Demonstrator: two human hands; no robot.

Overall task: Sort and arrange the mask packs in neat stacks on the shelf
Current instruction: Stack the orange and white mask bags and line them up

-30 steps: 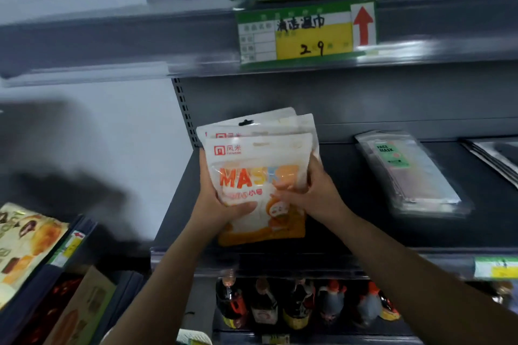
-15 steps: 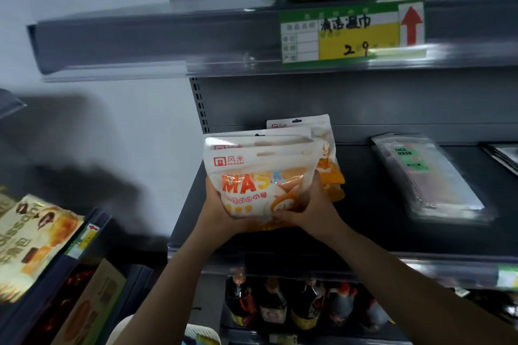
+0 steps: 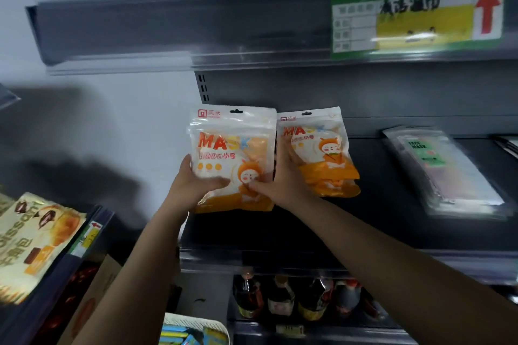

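Both hands, left hand (image 3: 193, 185) and right hand (image 3: 280, 180), grip the mask packs (image 3: 231, 154) near the shelf (image 3: 308, 232) left edge; slippery packs could slide off.

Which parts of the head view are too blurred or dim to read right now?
Head view: motion blur smears the price label on the upper shelf, so its handwriting is unreadable; the clear face mask pack is streaked too. The orange mask packs between both hands stay fairly legible. The bottles below sit in dim shadow.
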